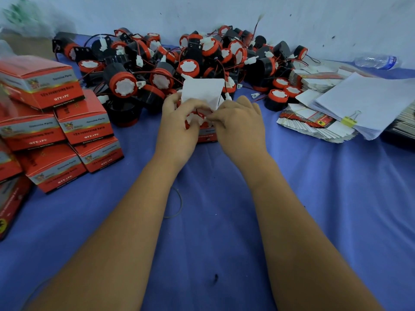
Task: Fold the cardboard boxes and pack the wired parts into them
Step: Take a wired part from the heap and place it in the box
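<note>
Head view: both hands, left hand (179, 122) and right hand (238, 122), grip the open box (205, 131) before the parts pile (179, 63); tuck wire inside before closing white flap (202, 90).

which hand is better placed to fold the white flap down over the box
Right, probably. The right hand has its fingers at the base of the white flap, while the left hand grips the box.

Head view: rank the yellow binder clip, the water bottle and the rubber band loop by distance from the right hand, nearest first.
1. Rubber band loop, on the cloth below-left of the right hand.
2. Yellow binder clip, to its right.
3. Water bottle, far right by the wall.
</note>
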Available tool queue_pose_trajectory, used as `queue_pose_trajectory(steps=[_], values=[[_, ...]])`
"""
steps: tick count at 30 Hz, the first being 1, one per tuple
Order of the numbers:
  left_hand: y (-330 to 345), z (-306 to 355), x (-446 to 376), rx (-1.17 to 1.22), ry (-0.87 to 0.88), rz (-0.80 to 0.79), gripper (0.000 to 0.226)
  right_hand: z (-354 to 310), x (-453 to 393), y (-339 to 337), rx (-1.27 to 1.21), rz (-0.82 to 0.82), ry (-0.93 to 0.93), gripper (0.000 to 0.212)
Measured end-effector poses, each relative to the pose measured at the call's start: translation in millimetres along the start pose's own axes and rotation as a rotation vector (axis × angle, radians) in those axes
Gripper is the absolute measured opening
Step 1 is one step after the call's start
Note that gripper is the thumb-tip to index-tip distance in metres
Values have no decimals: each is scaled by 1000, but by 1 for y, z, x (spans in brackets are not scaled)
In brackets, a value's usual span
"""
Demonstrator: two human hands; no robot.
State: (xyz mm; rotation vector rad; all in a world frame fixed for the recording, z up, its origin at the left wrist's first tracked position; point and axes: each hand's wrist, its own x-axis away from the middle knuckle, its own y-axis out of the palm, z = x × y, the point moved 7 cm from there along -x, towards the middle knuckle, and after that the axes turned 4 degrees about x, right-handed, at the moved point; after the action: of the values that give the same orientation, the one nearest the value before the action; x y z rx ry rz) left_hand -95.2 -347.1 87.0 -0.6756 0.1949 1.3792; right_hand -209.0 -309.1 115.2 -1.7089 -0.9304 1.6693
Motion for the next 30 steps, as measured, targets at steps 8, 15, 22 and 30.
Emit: queue_pose_trajectory(steps=[8, 15, 22, 30], values=[[-15, 17, 6, -361, 120, 184, 28, -2, 2, 5, 88, -138, 9, 24], [-6, 9, 6, -340, 65, 68, 35, -2, 4, 5, -19, -64, 16, 26], [2, -3, 2, -175, 16, 7, 37, 39, 19, 5, -859, 254, 621, 21], [10, -7, 1, 71, -48, -119, 51, 47, 17, 21, -1024, 119, 611, 19]])
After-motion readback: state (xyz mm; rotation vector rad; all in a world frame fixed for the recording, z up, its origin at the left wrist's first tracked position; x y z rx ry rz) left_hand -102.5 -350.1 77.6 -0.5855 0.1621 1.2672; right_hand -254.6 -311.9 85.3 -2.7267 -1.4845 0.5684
